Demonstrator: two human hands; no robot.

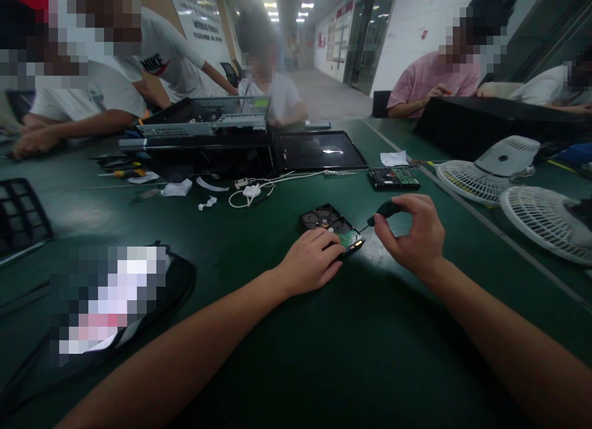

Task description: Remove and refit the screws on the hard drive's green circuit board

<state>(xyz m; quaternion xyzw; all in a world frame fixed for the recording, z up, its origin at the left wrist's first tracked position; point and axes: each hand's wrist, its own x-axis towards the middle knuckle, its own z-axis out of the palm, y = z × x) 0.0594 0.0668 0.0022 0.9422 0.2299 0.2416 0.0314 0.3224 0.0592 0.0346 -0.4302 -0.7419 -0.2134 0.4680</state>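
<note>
One camera does all the looking here, worn on the worker's head, above and on the near side of the hard drive point(324, 216). It faces forward and tips down, which puts the drive close to mid-view. The worker's forearms point(490, 309) reach in from the near side of the drive, closest to the lens. Past the drive, the wide view runs over the table point(370, 367) to people point(176, 53) seen farther off and, beyond them, down a corridor point(308, 93).

Black-and-green hard drive point(329, 218), green tabletop point(259, 343)
</note>
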